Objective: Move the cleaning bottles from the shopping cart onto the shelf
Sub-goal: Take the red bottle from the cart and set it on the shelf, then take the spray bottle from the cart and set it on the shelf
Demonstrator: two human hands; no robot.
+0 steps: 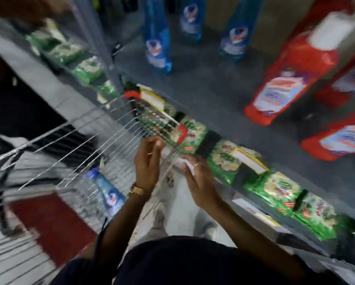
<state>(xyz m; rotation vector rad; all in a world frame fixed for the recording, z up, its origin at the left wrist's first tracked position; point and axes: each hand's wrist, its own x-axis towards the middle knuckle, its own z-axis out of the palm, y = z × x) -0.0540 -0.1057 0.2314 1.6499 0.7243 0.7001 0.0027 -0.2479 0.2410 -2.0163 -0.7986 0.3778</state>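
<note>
Cart (73, 140): I see a wire shopping cart at the left, its red-tipped corner pushed up against the shelf edge; the whole view is blurred.
Cart bottle (107, 192): 1 blue bottle lies tilted inside the cart, cap toward the upper left, just left of my left wrist.
Left hand (146, 161): fingers stretched out and spread, palm facing right, up against the cart's near corner; I see nothing gripped in it. A gold watch (136, 189) sits on the wrist.
Right hand (199, 179): fingers flat and open, a ring on 1 finger; something white (182, 163) shows under the fingertips, but I cannot tell what it is or whether the hand has hold of it.
Shelf (213, 79): grey board running from upper left to lower right, above both hands.
Blue bottles (157, 42): 3 stand upright at the back of the shelf, apart from each other.
Red bottles (296, 70): 1 large red bottle with a white cap stands at the right of the shelf, with 2 more red ones just beside it toward the right edge.
Green packs (275, 182): a row of green packets fills the lower shelf, just below the board's front edge, with white price tags (248, 161) in front of them.
</note>
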